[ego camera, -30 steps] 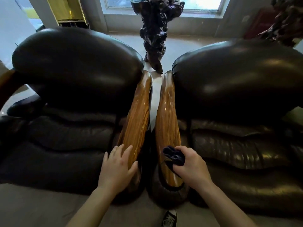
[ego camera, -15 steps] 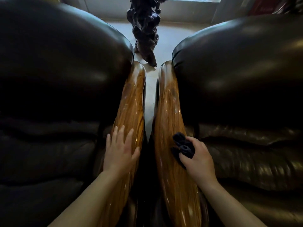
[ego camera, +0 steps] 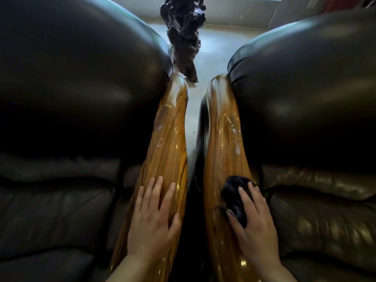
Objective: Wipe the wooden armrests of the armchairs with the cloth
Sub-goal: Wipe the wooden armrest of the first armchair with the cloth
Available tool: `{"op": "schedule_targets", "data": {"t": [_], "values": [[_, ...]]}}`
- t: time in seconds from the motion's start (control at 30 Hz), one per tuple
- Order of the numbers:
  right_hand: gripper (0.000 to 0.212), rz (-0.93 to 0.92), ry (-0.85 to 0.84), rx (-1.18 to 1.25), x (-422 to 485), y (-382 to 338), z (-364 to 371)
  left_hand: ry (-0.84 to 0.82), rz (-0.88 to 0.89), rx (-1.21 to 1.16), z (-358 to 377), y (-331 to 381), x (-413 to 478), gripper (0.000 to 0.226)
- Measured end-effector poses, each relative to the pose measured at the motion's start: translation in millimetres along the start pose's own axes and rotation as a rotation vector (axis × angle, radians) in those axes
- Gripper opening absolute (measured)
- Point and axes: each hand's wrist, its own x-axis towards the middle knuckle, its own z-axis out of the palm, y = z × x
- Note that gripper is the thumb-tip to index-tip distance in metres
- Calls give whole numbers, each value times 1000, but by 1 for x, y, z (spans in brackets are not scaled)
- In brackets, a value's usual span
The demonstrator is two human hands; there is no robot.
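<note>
Two glossy wooden armrests run side by side away from me: the left armrest (ego camera: 168,143) belongs to the left armchair, the right armrest (ego camera: 222,143) to the right one. My left hand (ego camera: 152,220) lies flat on the left armrest, fingers spread, holding nothing. My right hand (ego camera: 252,222) presses a bunched dark cloth (ego camera: 234,192) onto the right armrest, about halfway along it. The cloth sticks out ahead of my fingers.
Dark leather backrests, the left backrest (ego camera: 81,78) and the right backrest (ego camera: 305,88), bulge over both armrests. A narrow gap (ego camera: 190,139) of pale floor separates the chairs. A dark gnarled wood sculpture (ego camera: 183,33) stands beyond the gap.
The view has closed in on the armrests. My right hand has slid the cloth forward along the right armrest. My left hand has moved forward on the left armrest.
</note>
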Motion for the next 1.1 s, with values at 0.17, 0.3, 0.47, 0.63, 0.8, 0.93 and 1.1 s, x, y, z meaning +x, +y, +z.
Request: {"op": "schedule_targets", "data": {"t": [0.17,0.3,0.47,0.63,0.8,0.93,1.1], "values": [[60,12,85,19,49,-5,5,15,-7,-42,1,-2,4,71],[67,-45,54,-30,35,-2,5,16,-49,-35,-8,4,9,61],[69,-76,-2,4,27,15,-4,34,-63,-95,-21,4,50,56],[66,174,78,117,81,-11,-1,63,-40,-138,-19,-1,52,56],[63,18,16,87,62,-20,-7,52,-58,-165,-24,1,52,56],[67,-183,-98,56,20,3,-20,21,-91,-186,-27,2,53,57],[58,0,51,227,67,-3,-28,23,-94,-176,-24,-1,54,57]]}}
